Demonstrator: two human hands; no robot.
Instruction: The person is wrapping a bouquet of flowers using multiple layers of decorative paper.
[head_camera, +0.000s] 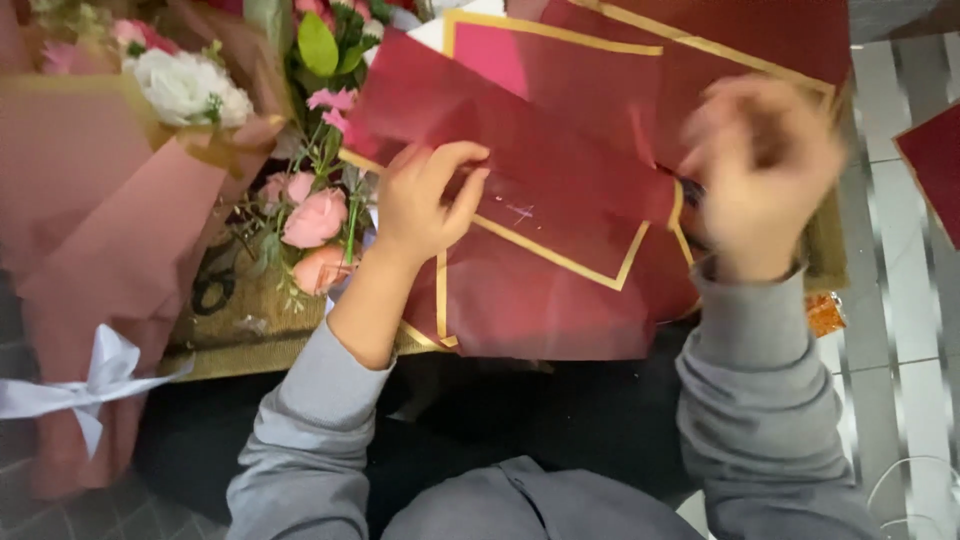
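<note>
While the left hand (425, 200) pinches the dark red wrapping paper (560, 190), the blurred right hand (765, 165) hovers curled above it.

This looks like a flower shop or a florist's work corner, set up on the floor. At about ten o'clock stands a finished bouquet (120, 200) in dusty-pink paper, tied with a white ribbon (85, 385). Loose pink roses (312, 222) and green stems lie at eleven o'clock on a brown woven mat (235, 330). Sheets of dark red wrapping paper with gold borders (560, 190) spread from the centre towards one o'clock. Pale floor tiles (900, 250) show at three o'clock.
</note>
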